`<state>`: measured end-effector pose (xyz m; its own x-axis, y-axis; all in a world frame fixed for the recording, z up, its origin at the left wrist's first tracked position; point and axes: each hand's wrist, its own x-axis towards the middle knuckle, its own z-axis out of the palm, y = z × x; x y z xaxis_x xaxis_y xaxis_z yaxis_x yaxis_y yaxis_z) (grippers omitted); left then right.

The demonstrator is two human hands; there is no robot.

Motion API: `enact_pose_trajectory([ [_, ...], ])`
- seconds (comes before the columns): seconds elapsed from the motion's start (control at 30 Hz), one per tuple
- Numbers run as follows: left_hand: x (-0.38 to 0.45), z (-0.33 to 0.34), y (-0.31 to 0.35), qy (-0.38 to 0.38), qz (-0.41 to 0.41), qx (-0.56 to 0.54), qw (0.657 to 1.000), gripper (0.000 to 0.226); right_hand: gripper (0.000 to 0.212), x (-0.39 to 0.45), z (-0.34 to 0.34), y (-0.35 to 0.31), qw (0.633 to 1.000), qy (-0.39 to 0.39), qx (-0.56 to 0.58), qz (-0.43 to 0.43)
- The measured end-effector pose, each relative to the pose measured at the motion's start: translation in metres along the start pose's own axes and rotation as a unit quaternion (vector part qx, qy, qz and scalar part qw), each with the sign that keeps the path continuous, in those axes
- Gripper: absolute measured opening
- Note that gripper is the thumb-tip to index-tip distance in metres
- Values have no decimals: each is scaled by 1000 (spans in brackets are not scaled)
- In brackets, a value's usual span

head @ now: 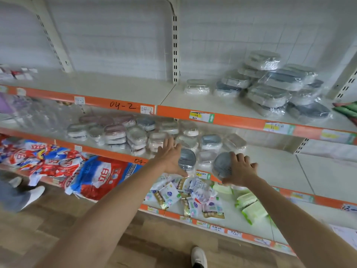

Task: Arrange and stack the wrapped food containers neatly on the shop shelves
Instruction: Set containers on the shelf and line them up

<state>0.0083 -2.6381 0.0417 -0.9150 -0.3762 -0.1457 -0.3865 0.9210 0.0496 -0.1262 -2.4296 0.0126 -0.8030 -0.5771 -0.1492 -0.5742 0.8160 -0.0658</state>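
Wrapped food containers: two at the front of the middle shelf [274, 171], near the hands. R hand [240, 171] grips a round grey wrapped container [222, 165], fingers curled over its top edge, thumb under, held tilted at the shelf's front lip. L hand [170, 157] is flat w/ fingers straight & spread, palm side against a blue-grey lidded container [186, 159] standing at the shelf edge; looks like touching, not gripping.

Below the hands, bottom shelf [257, 227] holds loose small sachets [170, 196] and green packs [249, 206]. To the L, red/blue/white bags [96, 175] slump over the lower shelf. Wood-look floor [58, 219]; a white shoe [199, 257] at the bottom, another person's shoe & grey trouser leg [21, 194] at far L.

Just behind the hands, mid shelf has a crowded cluster of wrapped containers [125, 132], pink, grey & blue lids, some stacked two or three high, others jumbled. R part of that shelf is bare.

Farther & up, the top shelf [119, 88] carries a loose heap of larger wrapped lunch boxes [274, 88] on its R side, several leaning on each other, a single white one [197, 87] apart at the L of the heap. Orange shelf edges w/ "04-2" handwritten [122, 105] and yellow price tags [201, 116]. White slotted uprights [174, 47] & grid back panel behind.
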Motion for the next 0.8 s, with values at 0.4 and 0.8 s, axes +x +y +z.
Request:
enact_pose_trajectory([
  [0.4,128,107,72,-73,86,-8,994,96,107,82,94,73,996,-43,33,69],
  [0.8,286,176,96,-12,-9,-33,999,110,92,239,156,102,990,53,78,108],
])
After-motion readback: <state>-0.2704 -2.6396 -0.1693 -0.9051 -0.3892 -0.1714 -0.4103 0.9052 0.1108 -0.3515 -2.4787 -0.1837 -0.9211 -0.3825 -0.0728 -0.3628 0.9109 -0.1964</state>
